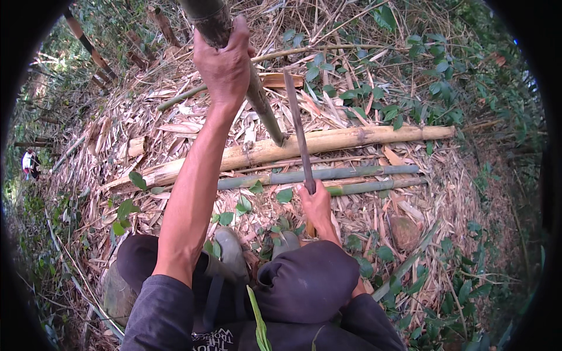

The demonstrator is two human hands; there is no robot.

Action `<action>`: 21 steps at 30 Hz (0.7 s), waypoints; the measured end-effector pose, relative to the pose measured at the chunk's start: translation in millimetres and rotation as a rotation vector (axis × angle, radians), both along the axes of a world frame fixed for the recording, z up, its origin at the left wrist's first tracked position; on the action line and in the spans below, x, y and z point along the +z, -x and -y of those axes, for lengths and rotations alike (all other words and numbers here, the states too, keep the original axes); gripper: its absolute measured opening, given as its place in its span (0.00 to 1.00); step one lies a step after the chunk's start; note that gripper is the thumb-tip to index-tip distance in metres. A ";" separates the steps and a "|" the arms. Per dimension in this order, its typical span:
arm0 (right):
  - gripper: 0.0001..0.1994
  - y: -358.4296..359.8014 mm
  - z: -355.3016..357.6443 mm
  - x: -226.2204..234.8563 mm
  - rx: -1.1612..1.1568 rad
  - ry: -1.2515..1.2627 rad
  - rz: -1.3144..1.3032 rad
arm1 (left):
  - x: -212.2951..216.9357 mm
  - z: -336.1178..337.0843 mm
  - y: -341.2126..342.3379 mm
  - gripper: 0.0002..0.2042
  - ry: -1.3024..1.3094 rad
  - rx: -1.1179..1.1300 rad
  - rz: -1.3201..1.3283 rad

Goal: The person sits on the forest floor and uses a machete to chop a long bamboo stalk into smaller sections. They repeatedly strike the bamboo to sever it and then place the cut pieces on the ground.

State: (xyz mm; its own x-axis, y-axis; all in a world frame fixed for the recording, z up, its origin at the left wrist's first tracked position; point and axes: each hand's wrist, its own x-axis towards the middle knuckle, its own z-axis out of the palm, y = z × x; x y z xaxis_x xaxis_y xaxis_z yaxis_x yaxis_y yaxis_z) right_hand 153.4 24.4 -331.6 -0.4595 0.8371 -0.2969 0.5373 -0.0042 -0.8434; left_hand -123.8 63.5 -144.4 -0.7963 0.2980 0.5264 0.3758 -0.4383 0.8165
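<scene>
No containers in frame, just open ground under a thick litter of dry bamboo sheaths and leaves [175, 126]. Left hand [224, 65] is raised, fingers wrapped tight around a standing bamboo culm [260, 108]: green-grey, mottled with pale patches, leaning from top centre down to the right, its base meeting the ground right at the big cut pole. Right hand [318, 206] is closed on the handle of a machete [297, 131]; the long, narrow, dark blade points up and away from the body, its tip near the culm's lower section but a slim gap is visible between them, no contact. Blade crosses over the felled poles in the view. On the ground, lying roughly left-right: one thick yellow-tan bamboo pole [351, 139] with visible nodes, its left end split and ragged; just below it two thinner green bamboo poles [351, 173], nearly parallel and close together. Another thin pale stem [281, 54] runs across behind the left hand. Person's grey boots [231, 248] sit just below the poles, dark trousers and dark long sleeves at the bottom edge, left sleeve pushed up to the elbow. A green leaf blade [257, 319] sticks up by the knees. Green broadleaf weeds [421, 70] ring the right side. A reddish-brown stone [405, 232] sits right of the boots. Another person [29, 164], small, stands far left among the trees, too small for detail
</scene>
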 end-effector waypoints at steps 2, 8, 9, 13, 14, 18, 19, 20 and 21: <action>0.13 16.8 -14.5 29.7 -0.036 -0.107 -0.257 | -1.8 0.4 -1.2 0.13 -0.009 -0.010 -0.002; 0.09 55.1 -26.8 53.1 -0.155 -0.169 -0.681 | -0.1 3.1 2.3 0.13 -0.012 -0.005 0.032; 0.08 50.3 -25.2 23.4 -0.147 -0.141 -0.632 | -0.1 0.3 2.9 0.13 0.004 0.004 0.036; 0.11 -7.8 -7.0 -108.3 0.168 -0.304 0.391 | -11.3 -13.0 3.1 0.12 0.047 -0.001 -0.016; 0.12 -5.7 -9.1 -112.1 0.125 -0.378 0.365 | -5.4 -20.1 8.7 0.12 0.020 -0.007 -0.024; 0.12 15.6 -13.5 -48.4 0.109 0.272 0.217 | -10.3 0.5 12.3 0.13 0.065 -0.017 0.058; 0.11 16.3 -18.1 -42.1 0.102 0.151 0.169 | -9.3 -2.7 10.3 0.12 0.039 -0.018 0.069; 0.11 17.1 -23.7 -36.0 0.096 0.030 0.121 | -8.1 -6.1 8.7 0.12 0.014 -0.019 0.080; 0.10 27.8 -25.2 -13.3 0.100 -0.081 0.069 | -8.5 -4.9 10.3 0.12 -0.002 -0.009 0.088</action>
